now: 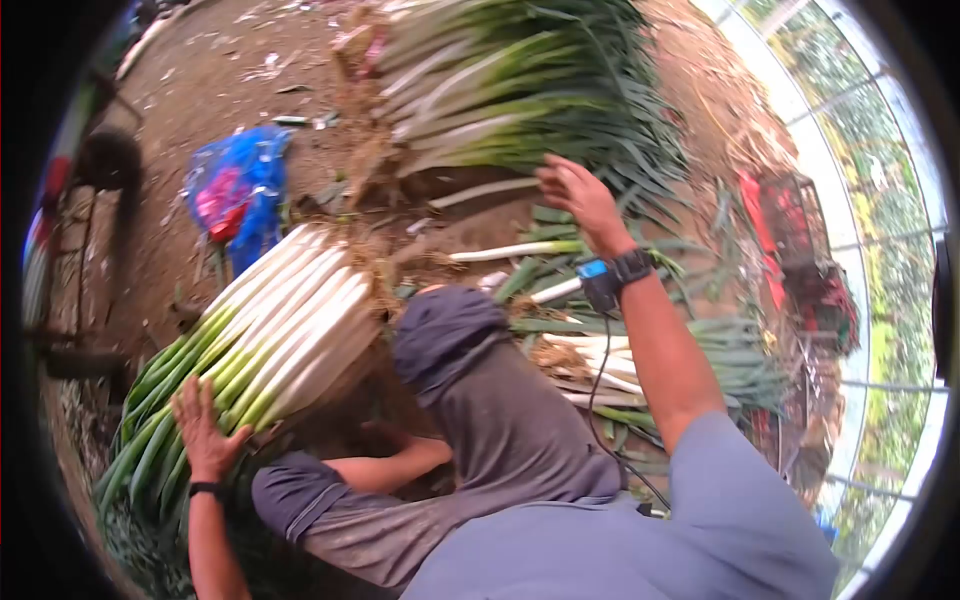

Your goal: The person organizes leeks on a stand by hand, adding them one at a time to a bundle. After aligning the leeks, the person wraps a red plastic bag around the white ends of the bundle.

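My left hand (207,432) lies with fingers spread on a pile of leeks (283,325), at the place where the white shafts turn green. These leeks lie side by side, roots toward the upper right and leaves toward the lower left. My right hand (583,203) is raised in front of a larger heap of leeks (500,90), holding nothing that I can see. Its fingers are apart and slightly blurred. Below it, a single leek (520,250) and loose green leaves lie on the soil.
A blue bag (262,175) with pink and red in it lies on the dirt floor at the upper left. More leeks (610,355) lie beside my right leg. On the right stand a dark crate (800,220) with red cloth and a wire-framed, bright greenhouse wall (870,200).
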Available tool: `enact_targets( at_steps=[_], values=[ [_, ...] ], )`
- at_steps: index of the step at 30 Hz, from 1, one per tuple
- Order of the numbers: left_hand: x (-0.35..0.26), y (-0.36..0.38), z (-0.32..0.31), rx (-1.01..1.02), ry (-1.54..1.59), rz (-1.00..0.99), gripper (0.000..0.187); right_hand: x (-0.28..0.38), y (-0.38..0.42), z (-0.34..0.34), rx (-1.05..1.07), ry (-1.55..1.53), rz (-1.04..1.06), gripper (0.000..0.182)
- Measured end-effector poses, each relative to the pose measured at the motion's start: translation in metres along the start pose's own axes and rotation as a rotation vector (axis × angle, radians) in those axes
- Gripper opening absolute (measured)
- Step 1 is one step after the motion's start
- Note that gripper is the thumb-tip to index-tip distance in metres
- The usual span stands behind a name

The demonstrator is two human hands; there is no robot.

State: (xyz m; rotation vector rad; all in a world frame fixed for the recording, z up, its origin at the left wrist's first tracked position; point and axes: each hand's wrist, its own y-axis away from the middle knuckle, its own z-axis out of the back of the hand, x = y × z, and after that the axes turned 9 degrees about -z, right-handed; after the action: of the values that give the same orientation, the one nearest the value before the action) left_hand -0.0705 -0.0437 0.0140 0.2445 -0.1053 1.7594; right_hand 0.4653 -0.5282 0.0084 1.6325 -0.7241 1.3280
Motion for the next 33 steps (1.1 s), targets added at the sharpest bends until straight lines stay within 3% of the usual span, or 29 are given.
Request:
enact_targets(
  at_steps=[3, 4, 5, 6, 7, 9, 11, 13, 14, 15, 20, 21, 23, 25, 26, 33],
  values=[
    [0.004, 0.000, -0.002, 0.001, -0.050, -0.041, 0.113, -0.120, 0.065, 0.143, -0.501, -0.129, -0.321, 0.031],
    [0.005, 0.001, -0.002, 0.013, -0.040, -0.062, 0.113, -0.181, 0.088, 0.195, -0.496, -0.233, -0.394, 0.029],
    [0.007, 0.001, -0.002, 0.005, -0.056, -0.069, 0.114, -0.230, 0.121, 0.230, -0.389, -0.075, -0.352, 0.026],
    [0.008, 0.000, -0.002, -0.003, -0.074, -0.072, 0.115, -0.251, 0.153, 0.229, -0.423, 0.290, -0.456, 0.027],
    [0.009, 0.000, -0.002, 0.004, -0.071, -0.085, 0.115, -0.318, 0.173, 0.246, -0.591, -0.545, -0.602, 0.025],
    [0.010, 0.002, -0.002, 0.027, -0.094, -0.072, 0.116, -0.332, 0.210, 0.216, -0.856, -0.404, -0.738, 0.014],
    [0.008, 0.001, 0.000, 0.038, -0.082, -0.092, 0.116, -0.341, 0.226, 0.201, -0.984, -0.545, -0.696, 0.014],
    [0.012, 0.002, 0.001, 0.020, -0.094, -0.105, 0.117, -0.344, 0.233, 0.192, -1.010, -0.569, -0.722, 0.019],
    [0.014, 0.003, 0.000, 0.044, -0.108, -0.098, 0.118, -0.340, 0.233, 0.187, -1.108, -0.334, -0.823, 0.026],
    [0.015, 0.004, 0.003, 0.054, -0.111, -0.106, 0.118, -0.326, 0.238, 0.176, -1.183, -0.242, -0.789, 0.037],
    [0.010, -0.001, 0.002, 0.039, -0.128, -0.123, 0.117, -0.314, 0.247, 0.172, -1.079, -0.023, -1.064, 0.069],
    [0.011, 0.001, 0.005, 0.025, -0.133, -0.129, 0.118, -0.324, 0.244, 0.180, -1.016, 0.033, -1.086, 0.066],
    [0.009, 0.011, 0.000, 0.131, -0.094, -0.013, 0.121, -0.357, 0.248, 0.199, -0.810, 0.071, -1.002, 0.061],
    [-0.015, -0.003, 0.030, 0.275, 0.035, 0.161, 0.125, -0.381, 0.230, 0.196, -0.636, -0.081, -0.873, 0.057],
    [-0.010, -0.001, 0.031, 0.315, 0.024, 0.135, 0.126, -0.385, 0.219, 0.190, -0.609, -0.214, -0.818, 0.054],
    [-0.017, -0.005, 0.029, 0.115, 0.039, 0.056, 0.112, -0.322, 0.181, 0.215, -0.880, -0.955, -0.324, 0.042]
  ],
)
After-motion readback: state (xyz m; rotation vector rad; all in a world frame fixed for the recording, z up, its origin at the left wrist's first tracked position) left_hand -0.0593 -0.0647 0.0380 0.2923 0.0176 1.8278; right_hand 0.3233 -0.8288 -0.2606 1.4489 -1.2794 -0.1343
